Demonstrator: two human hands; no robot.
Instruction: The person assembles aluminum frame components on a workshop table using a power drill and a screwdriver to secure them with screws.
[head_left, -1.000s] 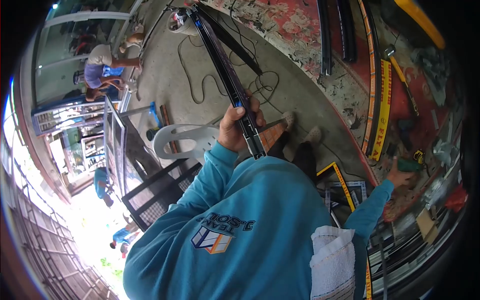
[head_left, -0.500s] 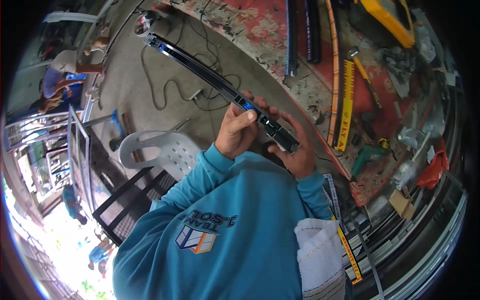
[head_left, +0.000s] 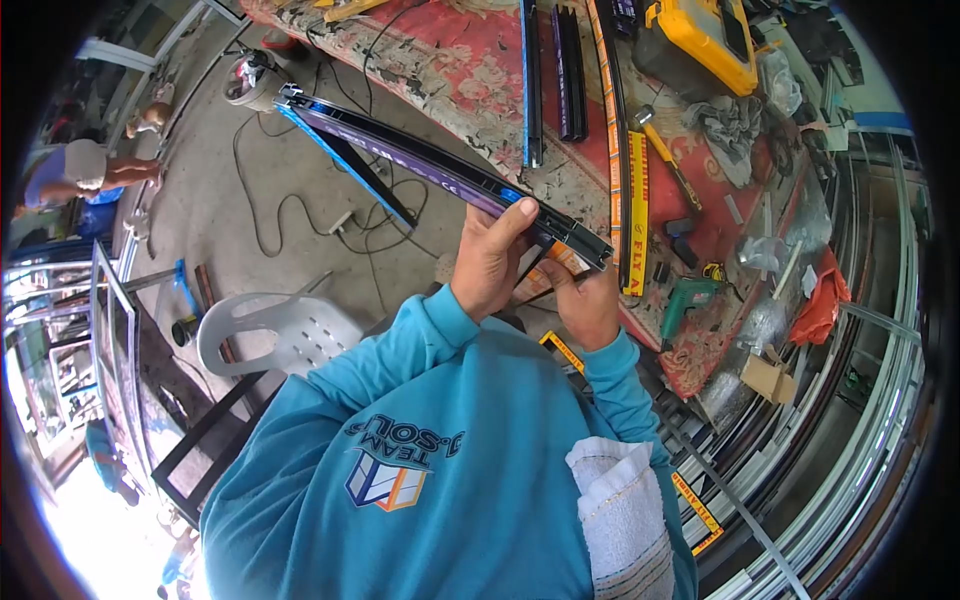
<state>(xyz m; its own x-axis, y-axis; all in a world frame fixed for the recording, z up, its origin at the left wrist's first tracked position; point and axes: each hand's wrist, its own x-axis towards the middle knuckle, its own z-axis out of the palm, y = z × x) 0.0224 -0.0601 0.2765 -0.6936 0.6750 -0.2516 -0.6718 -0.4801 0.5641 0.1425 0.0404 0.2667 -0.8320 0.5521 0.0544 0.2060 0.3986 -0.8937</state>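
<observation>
My left hand [head_left: 488,262] is closed round a long black aluminium frame [head_left: 400,170], its thumb pressed on the top channel near a bit of blue film. Purple printed film covers the side of this bar. From its far corner a second bar with a blue strip [head_left: 350,168] runs back below it. My right hand [head_left: 585,302] grips the frame by its near end, the thumb on a thin dark bar under the corner; its other fingers are mostly hidden.
A red carpeted bench [head_left: 470,80] bears more profiles [head_left: 570,75], a yellow level [head_left: 637,220], a hammer [head_left: 668,160], a yellow case [head_left: 705,45] and a green drill [head_left: 687,305]. Left stands a grey plastic chair [head_left: 290,330]; cables cross the floor. A person [head_left: 85,170] is at far left.
The frame has been turned, so its purple side and the second bar now show. My right hand has shifted below the near end. The view has swung to the right.
</observation>
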